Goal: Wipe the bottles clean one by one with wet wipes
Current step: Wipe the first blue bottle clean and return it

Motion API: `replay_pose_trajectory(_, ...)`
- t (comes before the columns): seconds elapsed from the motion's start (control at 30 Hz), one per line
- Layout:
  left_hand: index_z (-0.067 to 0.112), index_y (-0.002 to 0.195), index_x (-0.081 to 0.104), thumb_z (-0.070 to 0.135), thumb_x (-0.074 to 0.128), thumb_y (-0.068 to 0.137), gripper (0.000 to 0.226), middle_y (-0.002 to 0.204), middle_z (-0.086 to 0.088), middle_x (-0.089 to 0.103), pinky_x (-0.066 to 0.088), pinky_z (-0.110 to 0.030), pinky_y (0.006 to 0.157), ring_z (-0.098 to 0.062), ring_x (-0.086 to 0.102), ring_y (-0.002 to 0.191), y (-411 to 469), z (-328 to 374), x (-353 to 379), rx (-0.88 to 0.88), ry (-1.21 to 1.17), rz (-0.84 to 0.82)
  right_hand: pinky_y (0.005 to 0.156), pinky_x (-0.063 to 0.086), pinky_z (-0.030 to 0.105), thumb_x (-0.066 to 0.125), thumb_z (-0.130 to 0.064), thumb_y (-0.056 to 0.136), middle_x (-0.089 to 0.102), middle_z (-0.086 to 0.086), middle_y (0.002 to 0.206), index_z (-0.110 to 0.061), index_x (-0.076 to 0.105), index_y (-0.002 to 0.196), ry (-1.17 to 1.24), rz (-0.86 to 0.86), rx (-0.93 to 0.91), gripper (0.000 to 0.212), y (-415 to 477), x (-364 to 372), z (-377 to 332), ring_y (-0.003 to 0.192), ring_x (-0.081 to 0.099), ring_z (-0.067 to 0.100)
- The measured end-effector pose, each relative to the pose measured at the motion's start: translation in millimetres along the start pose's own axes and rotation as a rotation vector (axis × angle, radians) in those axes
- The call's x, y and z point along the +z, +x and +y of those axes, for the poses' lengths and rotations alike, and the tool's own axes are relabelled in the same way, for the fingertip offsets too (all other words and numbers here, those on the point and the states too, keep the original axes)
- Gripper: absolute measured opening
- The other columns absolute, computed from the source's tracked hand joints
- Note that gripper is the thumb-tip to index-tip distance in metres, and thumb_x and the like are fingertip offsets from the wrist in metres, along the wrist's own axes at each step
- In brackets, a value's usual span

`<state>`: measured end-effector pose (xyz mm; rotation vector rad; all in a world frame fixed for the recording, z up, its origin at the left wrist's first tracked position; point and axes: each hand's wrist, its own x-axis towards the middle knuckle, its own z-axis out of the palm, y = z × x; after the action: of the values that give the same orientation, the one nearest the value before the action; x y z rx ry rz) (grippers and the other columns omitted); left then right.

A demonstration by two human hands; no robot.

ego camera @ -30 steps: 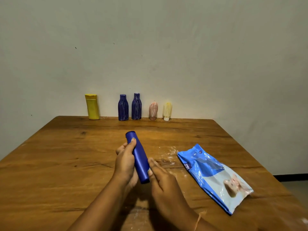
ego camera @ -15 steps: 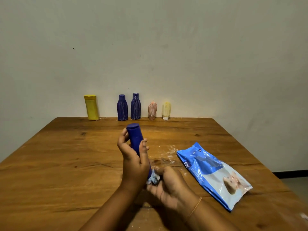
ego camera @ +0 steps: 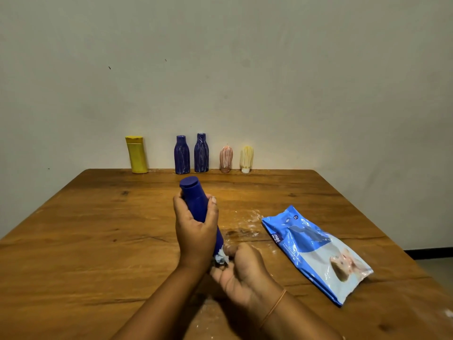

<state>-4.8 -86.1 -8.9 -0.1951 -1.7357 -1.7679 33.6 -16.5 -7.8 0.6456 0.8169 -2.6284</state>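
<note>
My left hand [ego camera: 196, 231] grips a plain blue bottle [ego camera: 195, 200] around its middle, cap pointing away from me and slightly up. My right hand [ego camera: 241, 271] holds a crumpled white wet wipe [ego camera: 221, 257] against the bottle's bottom end, which is mostly hidden by both hands. Along the wall at the table's far edge stand a yellow bottle [ego camera: 136, 154], two streaked blue bottles [ego camera: 182, 155] [ego camera: 201, 153], a streaked pink bottle [ego camera: 226, 159] and a streaked cream bottle [ego camera: 246, 159].
A blue pack of wet wipes [ego camera: 316, 251] lies flat on the wooden table [ego camera: 85, 241] to the right of my hands. White smears [ego camera: 247, 222] mark the wood between the pack and the bottle. The table's right edge drops to the floor.
My left hand's grip has shifted up around the bottle's middle and the bottle stands more upright. My right hand has turned palm up under its bottom end, with the wipe now showing.
</note>
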Motion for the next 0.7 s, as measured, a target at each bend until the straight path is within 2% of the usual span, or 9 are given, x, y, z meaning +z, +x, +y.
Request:
replay_pose_trajectory(0.07,0.021,0.107,0.041,0.009,0.060,0.087,0.030,0.085,0.000,0.058,0.051,-0.015,0.063,-0.003,0.060,0.070,-2,3,0,0.000,-0.016,-0.012,0.068,0.054,0.046,0.027,0.003,0.088,0.059,0.032,0.108,0.013,0.049,0.114,-0.010,-0.001,0.009,0.035,0,0,-6,0.085,0.061,0.036)
replay_pose_trajectory(0.13,0.030,0.103,0.041,0.012,0.060,0.088,0.031,0.084,-0.003,0.059,0.053,-0.020,0.065,-0.007,0.061,0.072,-1,6,-1,-0.016,-0.043,-0.013,0.078,0.052,0.049,0.027,0.001,0.090,0.058,0.031,0.110,0.011,0.048,0.113,-0.032,0.015,0.002,0.033,1,-1,-9,0.090,0.060,0.037)
replay_pose_trajectory(0.23,0.029,0.105,0.042,0.015,0.060,0.087,0.029,0.086,-0.008,0.061,0.055,-0.032,0.070,-0.018,0.063,0.075,2,7,-2,-0.054,-0.103,-0.018,0.085,0.050,0.048,0.029,0.002,0.091,0.056,0.030,0.116,0.007,0.047,0.116,-0.060,0.068,-0.041,0.032,2,0,-15,0.094,0.059,0.035)
replay_pose_trajectory(0.3,0.023,0.108,0.043,0.014,0.060,0.087,0.028,0.084,-0.006,0.061,0.056,-0.032,0.071,-0.017,0.064,0.074,-1,8,-1,-0.048,-0.106,-0.043,0.082,0.051,0.045,0.029,0.003,0.090,0.056,0.029,0.114,0.007,0.046,0.116,-0.047,0.080,-0.089,0.031,7,-1,-20,0.090,0.059,0.034)
replay_pose_trajectory(0.37,0.024,0.106,0.043,0.014,0.060,0.087,0.028,0.083,-0.003,0.061,0.055,-0.025,0.069,-0.011,0.063,0.072,-6,9,1,-0.007,-0.062,-0.051,0.077,0.052,0.046,0.030,0.002,0.090,0.058,0.029,0.111,0.006,0.047,0.112,-0.047,0.067,-0.098,0.028,9,-1,-23,0.087,0.061,0.034)
replay_pose_trajectory(0.43,0.030,0.103,0.041,0.013,0.060,0.087,0.030,0.083,-0.002,0.059,0.053,-0.018,0.065,-0.006,0.061,0.070,-8,8,2,0.030,-0.029,-0.025,0.073,0.055,0.045,0.030,0.000,0.090,0.059,0.028,0.111,0.006,0.049,0.110,-0.072,0.046,-0.051,0.028,6,-2,-17,0.090,0.062,0.034)
replay_pose_trajectory(0.53,0.025,0.105,0.040,0.010,0.059,0.088,0.030,0.082,0.000,0.057,0.050,-0.013,0.062,0.000,0.059,0.069,0,2,0,0.039,0.005,0.001,0.061,0.057,0.040,0.027,0.000,0.092,0.062,0.028,0.104,0.009,0.051,0.113,-0.139,-0.005,0.005,0.034,1,-3,-4,0.087,0.063,0.033)
replay_pose_trajectory(0.63,0.019,0.111,0.038,0.014,0.057,0.090,0.030,0.085,-0.002,0.059,0.051,-0.017,0.063,-0.004,0.061,0.072,14,-8,-5,-0.039,-0.014,-0.021,0.063,0.057,0.041,0.026,0.001,0.092,0.061,0.030,0.104,0.013,0.048,0.116,-0.203,-0.004,-0.007,0.034,1,-5,-5,0.087,0.063,0.034)
replay_pose_trajectory(0.7,0.017,0.115,0.037,0.018,0.056,0.091,0.030,0.090,-0.004,0.061,0.051,-0.024,0.068,-0.010,0.062,0.077,24,-13,-9,-0.181,-0.094,-0.031,0.068,0.055,0.046,0.028,0.001,0.094,0.057,0.032,0.107,0.011,0.049,0.106,-0.194,0.025,-0.043,0.026,2,-7,-13,0.090,0.061,0.037)
